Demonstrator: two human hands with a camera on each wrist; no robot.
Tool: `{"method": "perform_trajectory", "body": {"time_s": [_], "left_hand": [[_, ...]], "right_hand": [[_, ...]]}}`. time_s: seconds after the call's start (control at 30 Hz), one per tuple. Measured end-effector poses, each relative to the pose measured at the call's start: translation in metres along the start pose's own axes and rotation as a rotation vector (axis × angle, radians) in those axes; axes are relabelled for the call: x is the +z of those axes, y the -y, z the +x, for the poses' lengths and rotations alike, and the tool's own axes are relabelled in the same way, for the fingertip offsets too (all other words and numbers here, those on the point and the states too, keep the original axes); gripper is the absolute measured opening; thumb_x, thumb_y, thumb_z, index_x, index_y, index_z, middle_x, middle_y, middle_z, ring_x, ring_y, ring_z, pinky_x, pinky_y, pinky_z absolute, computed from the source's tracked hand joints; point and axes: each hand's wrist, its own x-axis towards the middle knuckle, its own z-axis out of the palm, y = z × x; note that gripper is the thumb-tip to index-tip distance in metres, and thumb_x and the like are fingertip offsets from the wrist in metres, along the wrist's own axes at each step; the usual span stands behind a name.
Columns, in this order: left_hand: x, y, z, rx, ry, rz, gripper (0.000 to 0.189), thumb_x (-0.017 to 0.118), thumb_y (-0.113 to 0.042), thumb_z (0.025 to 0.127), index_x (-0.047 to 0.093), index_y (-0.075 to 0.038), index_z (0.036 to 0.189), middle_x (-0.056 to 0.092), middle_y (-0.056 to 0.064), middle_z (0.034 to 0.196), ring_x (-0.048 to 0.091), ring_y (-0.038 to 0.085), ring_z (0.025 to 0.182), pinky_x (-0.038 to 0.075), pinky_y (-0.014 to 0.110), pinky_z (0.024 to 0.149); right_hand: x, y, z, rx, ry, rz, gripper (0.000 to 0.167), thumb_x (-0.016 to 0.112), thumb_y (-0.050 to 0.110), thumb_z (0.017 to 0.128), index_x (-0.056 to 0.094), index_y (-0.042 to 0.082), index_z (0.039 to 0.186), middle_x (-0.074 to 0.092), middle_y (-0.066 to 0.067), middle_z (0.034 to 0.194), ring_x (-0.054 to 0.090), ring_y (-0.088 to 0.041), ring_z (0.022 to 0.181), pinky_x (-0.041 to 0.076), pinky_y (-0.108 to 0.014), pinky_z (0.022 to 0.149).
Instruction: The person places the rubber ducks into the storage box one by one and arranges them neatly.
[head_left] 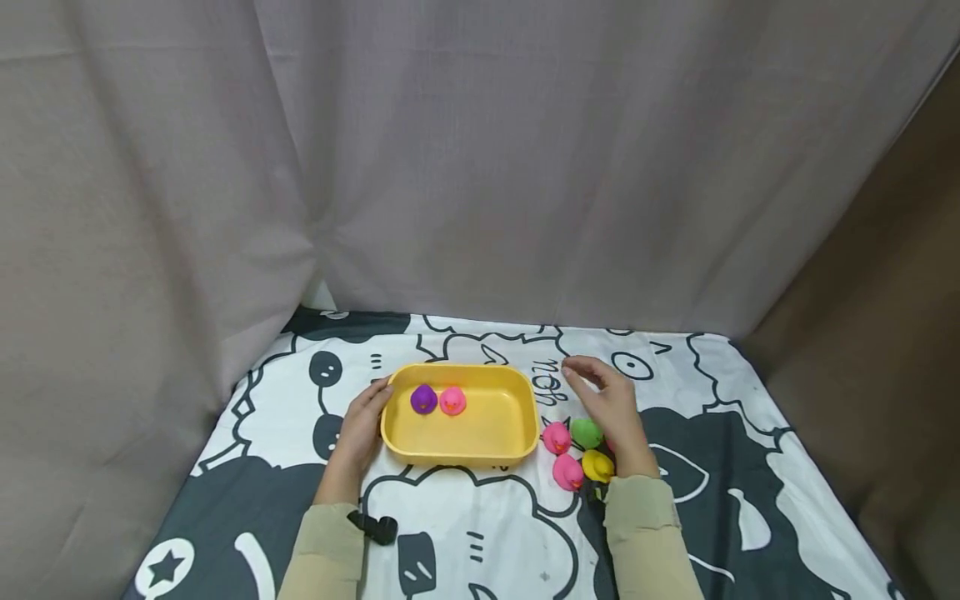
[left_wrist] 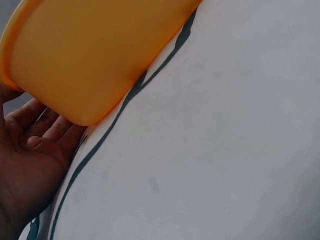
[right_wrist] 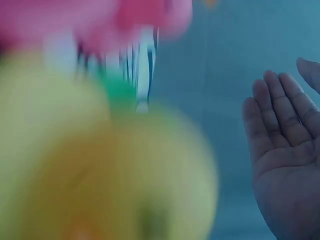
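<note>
Rubber ducks, probably light, squeezable, best pinched round the body, cluster beside a yellow tray carrying purple and pink ducks; left hand grips its left end; right hand is empty, fingers straight and together, thumb apart.

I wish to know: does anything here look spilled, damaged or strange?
Nothing stands out: the yellow tray shows no visible damage, a purple duck and a pink duck sit inside it, and other ducks are grouped beside it.
</note>
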Motion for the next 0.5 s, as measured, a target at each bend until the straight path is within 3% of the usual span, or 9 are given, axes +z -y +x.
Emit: {"method": "perform_trajectory", "body": {"time_s": [0.13, 0.3, 0.5], "left_hand": [[0.0, -0.001, 0.004, -0.004, -0.002, -0.011, 0.045, 0.053, -0.025, 0.103, 0.051, -0.008, 0.145, 0.045, 0.007, 0.152, 0.044, 0.023, 0.138, 0.037, 0.037, 0.116], [0.0, -0.001, 0.004, -0.009, -0.004, -0.012, 0.046, 0.053, -0.025, 0.104, 0.05, -0.008, 0.146, 0.044, 0.008, 0.152, 0.043, 0.024, 0.139, 0.036, 0.037, 0.117], [-0.001, 0.0, 0.002, -0.015, 0.003, 0.004, 0.047, 0.053, -0.026, 0.104, 0.05, -0.008, 0.147, 0.044, 0.008, 0.153, 0.043, 0.024, 0.139, 0.036, 0.036, 0.117]], "right_hand": [[-0.032, -0.023, 0.005, 0.127, -0.032, -0.07, 0.046, 0.065, 0.051, 0.095, 0.069, 0.016, 0.125, 0.068, -0.005, 0.122, 0.061, -0.026, 0.118, 0.049, -0.051, 0.105], [-0.058, -0.051, 0.003, 0.268, 0.065, -0.185, 0.053, 0.061, 0.054, 0.096, 0.065, 0.013, 0.13, 0.065, -0.013, 0.127, 0.058, -0.034, 0.12, 0.049, -0.054, 0.103], [-0.069, -0.069, -0.004, 0.312, 0.15, -0.243, 0.051, 0.062, 0.05, 0.097, 0.064, 0.01, 0.129, 0.066, -0.016, 0.126, 0.057, -0.036, 0.119, 0.048, -0.056, 0.104]]}}
